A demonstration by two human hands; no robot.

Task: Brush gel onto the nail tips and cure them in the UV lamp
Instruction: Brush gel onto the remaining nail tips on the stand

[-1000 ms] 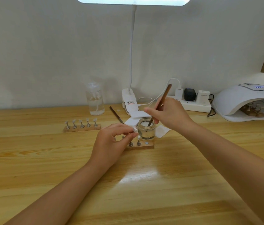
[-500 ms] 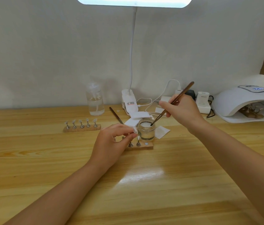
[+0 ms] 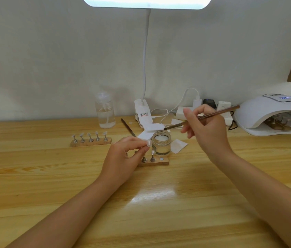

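Observation:
My right hand [image 3: 206, 127] holds a brown brush [image 3: 202, 118] almost level, its bristle end just above and behind the open glass gel jar [image 3: 161, 143]. My left hand [image 3: 123, 158] pinches a small nail-tip peg [image 3: 148, 143] beside the jar, over a wooden holder [image 3: 156, 161] that carries two metal pegs and one bare slot. A second wooden holder [image 3: 91, 141] with several nail tips on pegs stands to the left. The white UV lamp [image 3: 273, 113] sits at the far right with another holder inside.
A clear pump bottle [image 3: 105, 113] stands behind the left holder. A clip desk lamp [image 3: 143, 113], a power strip [image 3: 210, 111] with plugs and cables line the wall. A second brush [image 3: 128, 128] and white paper squares [image 3: 178, 145] lie by the jar.
My right hand lifted the brush out of the jar and swung it up and to the right, flattening it. My left hand stayed in place with the peg.

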